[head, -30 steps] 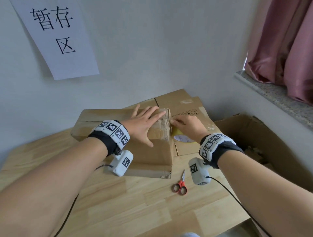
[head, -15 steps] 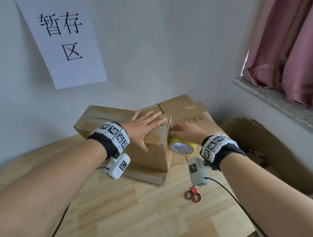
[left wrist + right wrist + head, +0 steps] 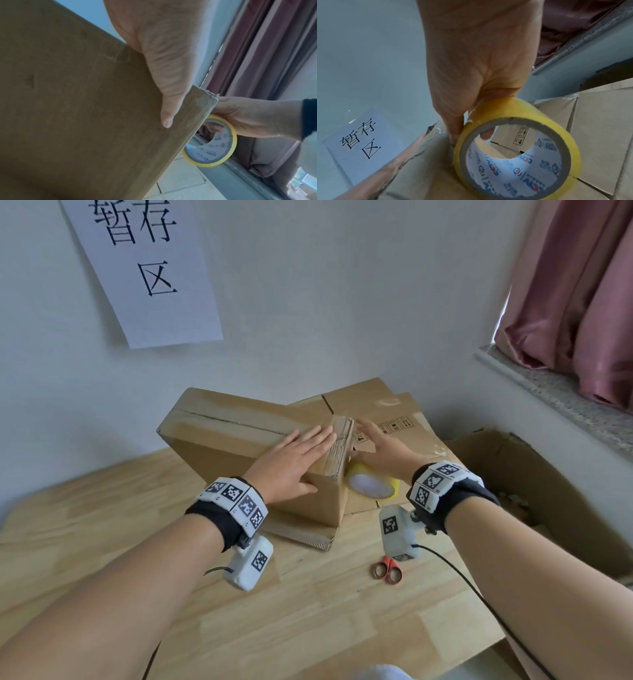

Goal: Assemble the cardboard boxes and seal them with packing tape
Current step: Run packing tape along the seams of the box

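On the wall at far left I see a white paper sign [image 3: 144, 268] with black characters. Below it, my left hand [image 3: 291, 463] lies flat on top of the cardboard box [image 3: 239, 440], fingers straight and spread, thumb hanging over the near face (the left wrist view shows that thumb pressed against the board). The box stands on the desk [image 3: 308, 611], tilted, its right end raised, with a loose flap showing under its near edge. The top seam already carries tape along its length. Just past the box's right corner, my right hand [image 3: 383, 450] has its grip closed on the yellow roll of packing tape [image 3: 371, 486]: fingers over the outside, one fingertip visible inside the core in the right wrist view. The roll sits against the box's end face, above a stack of flattened cartons [image 3: 394, 419] lying on the desk. Nearer me, red-handled scissors [image 3: 387, 571] lie on the wood, closed. Further right stands a large open carton [image 3: 534, 474], and above it a stone sill with a pink curtain [image 3: 582, 285].
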`<action>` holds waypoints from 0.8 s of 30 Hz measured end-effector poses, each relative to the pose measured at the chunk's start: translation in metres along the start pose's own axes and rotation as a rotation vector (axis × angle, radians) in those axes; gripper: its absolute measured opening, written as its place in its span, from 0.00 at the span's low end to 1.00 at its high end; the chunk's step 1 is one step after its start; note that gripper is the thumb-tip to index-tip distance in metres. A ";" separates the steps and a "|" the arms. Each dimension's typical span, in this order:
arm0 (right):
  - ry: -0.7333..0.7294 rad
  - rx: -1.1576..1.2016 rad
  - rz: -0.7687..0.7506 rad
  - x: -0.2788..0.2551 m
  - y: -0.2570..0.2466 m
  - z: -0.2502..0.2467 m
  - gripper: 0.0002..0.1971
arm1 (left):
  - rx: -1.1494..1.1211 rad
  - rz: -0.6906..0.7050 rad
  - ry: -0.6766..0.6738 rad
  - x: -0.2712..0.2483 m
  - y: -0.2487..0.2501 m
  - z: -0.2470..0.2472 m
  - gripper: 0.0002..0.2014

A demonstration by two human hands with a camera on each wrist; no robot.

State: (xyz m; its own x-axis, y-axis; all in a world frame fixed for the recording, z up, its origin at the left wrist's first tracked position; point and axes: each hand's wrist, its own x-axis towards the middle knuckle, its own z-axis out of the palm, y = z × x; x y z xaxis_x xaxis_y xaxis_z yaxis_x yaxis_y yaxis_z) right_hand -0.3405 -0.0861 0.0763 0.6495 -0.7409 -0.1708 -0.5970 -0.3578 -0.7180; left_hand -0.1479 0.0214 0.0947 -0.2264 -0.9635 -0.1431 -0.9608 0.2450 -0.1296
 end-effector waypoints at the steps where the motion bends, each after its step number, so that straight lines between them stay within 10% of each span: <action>1: -0.017 0.008 -0.010 0.000 0.000 -0.001 0.35 | -0.020 0.000 -0.009 0.000 0.001 -0.001 0.48; 24: -0.007 0.281 0.077 0.018 -0.036 0.053 0.37 | -0.228 -0.154 -0.112 -0.022 -0.047 -0.010 0.47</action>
State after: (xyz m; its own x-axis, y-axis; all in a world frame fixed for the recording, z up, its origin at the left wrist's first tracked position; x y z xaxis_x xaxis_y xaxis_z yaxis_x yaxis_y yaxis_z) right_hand -0.2826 -0.0564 0.0635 0.6113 -0.7553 -0.2361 -0.4912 -0.1283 -0.8616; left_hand -0.0994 0.0295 0.1141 -0.0679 -0.9663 -0.2483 -0.9965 0.0537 0.0636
